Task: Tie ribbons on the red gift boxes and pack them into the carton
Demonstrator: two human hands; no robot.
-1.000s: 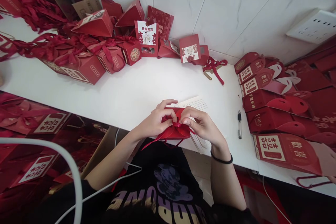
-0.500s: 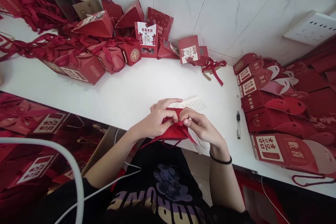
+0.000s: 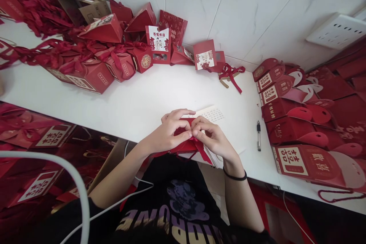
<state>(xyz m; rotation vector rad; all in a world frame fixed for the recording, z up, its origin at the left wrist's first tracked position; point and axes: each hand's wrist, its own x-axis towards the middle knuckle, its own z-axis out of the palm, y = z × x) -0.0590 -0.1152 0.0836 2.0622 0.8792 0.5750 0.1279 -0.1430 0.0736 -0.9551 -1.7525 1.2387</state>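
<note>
Near the table's front edge, a small red box point(image 3: 185, 146) lies under both my hands, with a red ribbon point(image 3: 202, 152) on its top. My left hand point(image 3: 174, 127) pinches the ribbon with thumb and forefinger, its other fingers curled above the box. Close against it, my right hand point(image 3: 210, 135) also pinches the ribbon, fingers bent. The fingertips almost meet and hide the part of the ribbon between them. Behind and beside the box is a notebook point(image 3: 213, 113) with handwriting.
A black-capped pen point(image 3: 259, 136) lies to the right, beside rows of red boxes point(image 3: 311, 162). Ribboned boxes point(image 3: 95, 76) line the back left. A loose ribbon point(image 3: 235, 80) lies near the wall. A white curved tube point(image 3: 77, 175) crosses the lower left.
My two hands have come closer together over the box, the right one moving slightly left. The ribbon's tail on the right now hangs lower and looks broader.
</note>
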